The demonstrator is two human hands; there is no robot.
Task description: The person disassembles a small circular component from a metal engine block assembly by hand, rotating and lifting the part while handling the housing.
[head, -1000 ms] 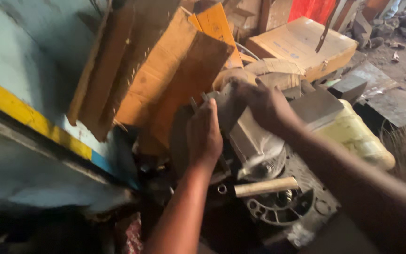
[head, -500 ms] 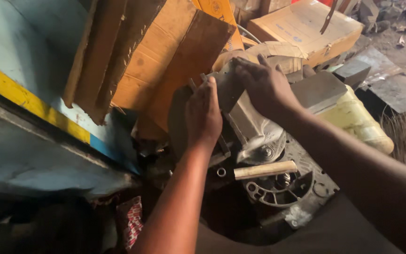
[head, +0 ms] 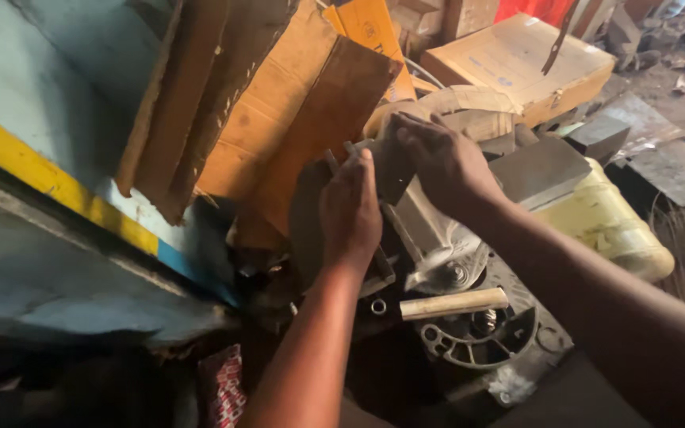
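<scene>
Tight quarters. Cardboard sheets (head: pixel 279 119) lean against the blue wall (head: pixel 49 87) just left of your hands, their lower edges almost at your left wrist. A carton (head: pixel 517 67) sits behind your right hand, a grey block (head: pixel 545 166) just right of it, and a yellow jug (head: pixel 612 226) beyond that. The only open room is low and toward you, over the dark floor, and even there a wooden handle (head: pixel 453 303) lies across a round cast end cover (head: pixel 481 341).

Your left hand (head: pixel 350 210) is pressed flat, fingers together and pointing up, against the near face of a dark metal plate (head: pixel 382 166). Your right hand (head: pixel 441 162) curls over the plate's top edge from behind, fingers bent down on it. Both hands touch the plate; neither shows a full closed grip.

The plate stands roughly upright, between the cardboard and a grey motor housing (head: pixel 438 238), and looks flat, dull and dark grey.

Hard to read: your hands cover most of the plate, so its outline and lower edge are hidden. What it rests on is lost in shadow. Lower left is dark; a red patterned wrapper (head: pixel 227 384) shows there.
</scene>
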